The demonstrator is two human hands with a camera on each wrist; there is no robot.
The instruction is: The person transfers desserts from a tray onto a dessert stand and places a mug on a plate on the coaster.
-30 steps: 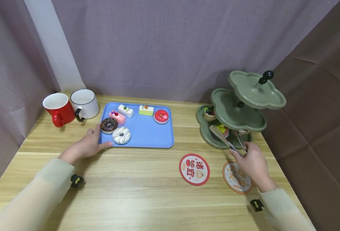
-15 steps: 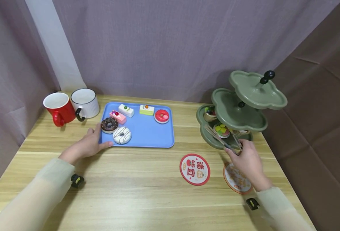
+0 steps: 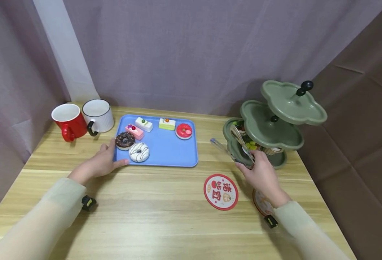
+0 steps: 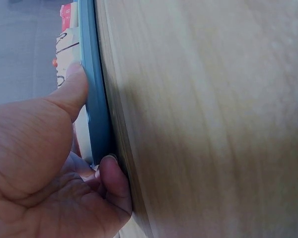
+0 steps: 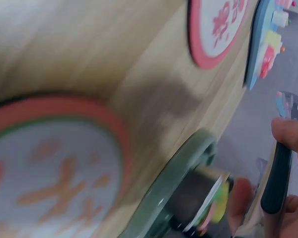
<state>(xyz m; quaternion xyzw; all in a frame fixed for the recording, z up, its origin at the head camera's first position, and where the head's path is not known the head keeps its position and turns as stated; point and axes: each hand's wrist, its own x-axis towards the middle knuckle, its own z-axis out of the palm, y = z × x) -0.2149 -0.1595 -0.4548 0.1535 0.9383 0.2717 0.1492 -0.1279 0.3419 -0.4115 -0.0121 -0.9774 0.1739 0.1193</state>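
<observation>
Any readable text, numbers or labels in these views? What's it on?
"诸", "宜" and a likely "比": red-rimmed coaster.
Orange characters on the orange-rimmed coaster: too blurred to read, partly covered in the head view.
Yellow mark on the left wrist's black box: too small to tell.

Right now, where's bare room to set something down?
Widest: table, between blue tray, red-rimmed coaster and left sleeve. Also tray's near-right area, between white donut and red donut, plus green top tier and visible middle tier. Crowded: tray's left end, with chocolate donut and pink cake; bottom tier, with tarts, tongs crossing over.
</observation>
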